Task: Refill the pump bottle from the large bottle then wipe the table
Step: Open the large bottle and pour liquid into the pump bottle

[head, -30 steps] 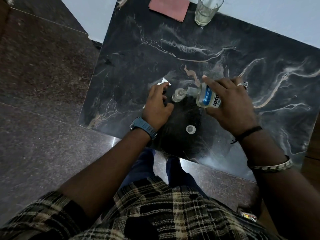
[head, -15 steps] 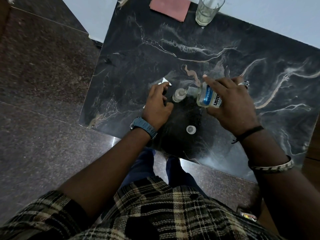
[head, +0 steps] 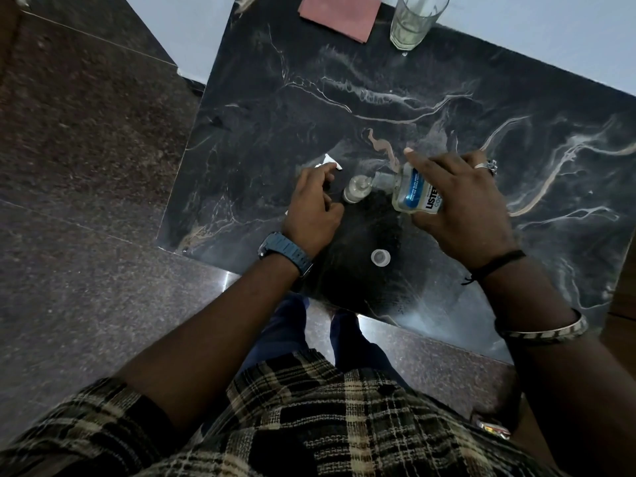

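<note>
1. The pump bottle (head: 356, 189) is standing uncapped near the middle of the dark marble table (head: 344, 98), just right of the left hand (head: 311, 210); its contents are too small and too dim to be judged.
2. The large bottle (head: 413, 192), clear with a blue label, is lying tipped to the left, its neck reaching to the pump bottle's open mouth, so the refilling step is judged to be under way; no stream is showing.
3. The right hand (head: 461, 208) is grasping the large bottle from above, its fingers (head: 423, 163) curling over the body.
4. The left hand is resting beside the pump bottle with fingers curled; something white (head: 328, 161) is peeking out at its far side, and whether the hand is pinching it or steadying the pump bottle cannot be told.
5. A small round cap (head: 380, 258) is lying open side up on the table nearer the person, apart from both bottles.
6. A drinking glass (head: 414, 20) is standing at the far edge with a little pale liquid at its bottom; a pink cloth (head: 339, 13) is lying flat to its left.
7. The next move is calling for a steady tilt with the mouths kept aligned, then setting the large bottle upright, refitting the pump, and fetching the cloth for wiping.
</note>
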